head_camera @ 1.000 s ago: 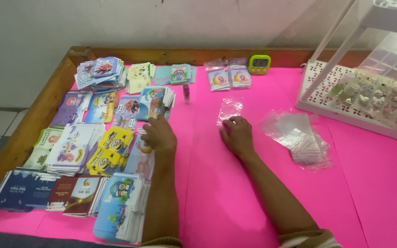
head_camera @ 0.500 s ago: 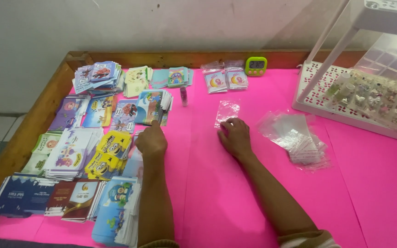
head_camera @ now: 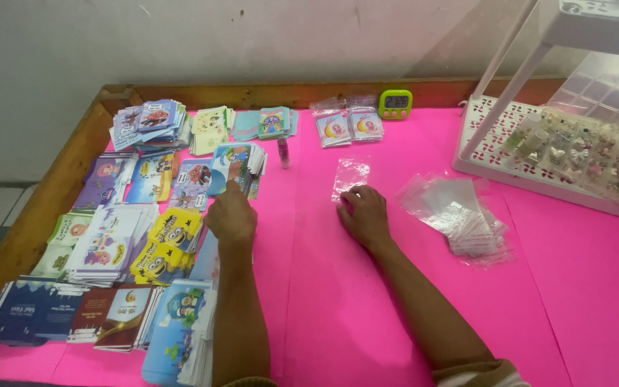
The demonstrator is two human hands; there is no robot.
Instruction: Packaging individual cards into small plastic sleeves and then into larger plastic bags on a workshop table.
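My left hand reaches over the stacks of printed cards, its fingertips on a fanned blue card stack. Whether it grips a card I cannot tell. My right hand lies flat on the pink table cover, fingertips on the lower edge of a small clear plastic bag. A yellow card stack lies just left of my left wrist.
Several more card stacks cover the table's left side. A heap of clear plastic bags lies right of my right hand. A white rack with a clear compartment box stands at the right. A green timer, two filled packets and a small pink tube sit near the back.
My left hand has moved away from me, from the cards near the yellow stack up to the fanned blue stack. My right hand stays by the clear bag.
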